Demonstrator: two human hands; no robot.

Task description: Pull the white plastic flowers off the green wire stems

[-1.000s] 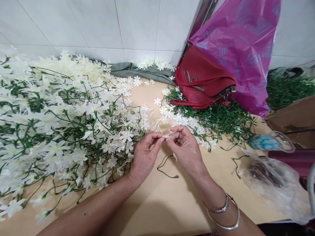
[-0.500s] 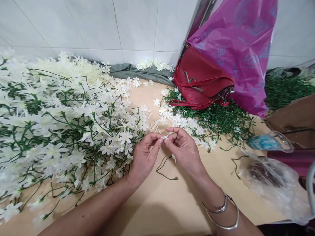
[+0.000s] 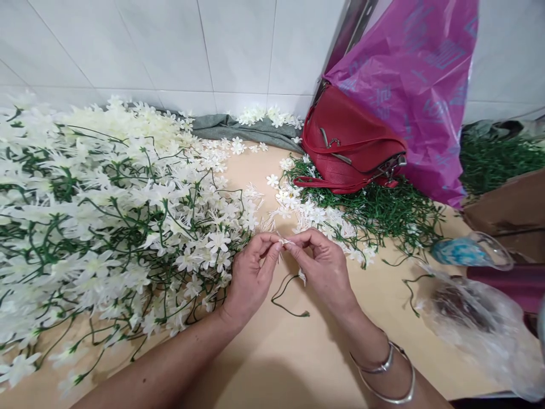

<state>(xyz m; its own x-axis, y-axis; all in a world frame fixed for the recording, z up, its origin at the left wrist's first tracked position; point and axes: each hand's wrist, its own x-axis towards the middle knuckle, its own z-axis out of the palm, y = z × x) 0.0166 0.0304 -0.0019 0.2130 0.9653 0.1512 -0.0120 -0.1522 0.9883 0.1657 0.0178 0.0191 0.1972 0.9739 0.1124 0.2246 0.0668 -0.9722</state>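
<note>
Over the tabletop, the fingertips of my left hand [image 3: 251, 272] and my right hand [image 3: 326, 270] meet in a pinch. Between them is a small white flower stamen [image 3: 284, 242], mostly covered by the fingers. A curved green stem [image 3: 284, 309] lies on the table just below, its upper end near a bit of white under my right hand. White artificial flowers [image 3: 97, 267] on green stems are heaped right beside my left hand. Loose white petals and stamens [image 3: 313, 213] lie scattered beyond my fingertips.
A red handbag [image 3: 353, 136] rests on a pile of green stems [image 3: 387, 210], with a purple plastic bag [image 3: 426, 85] behind it. To the right are a blue-and-white cup-like thing [image 3: 457, 251], a clear plastic bag [image 3: 477, 335] and a brown box [image 3: 506, 210]. A tiled wall [image 3: 238, 45] stands behind.
Both hands stay together at the same spot, with the right fingers drawn in closer around the stamen. The whole view has shifted slightly.
</note>
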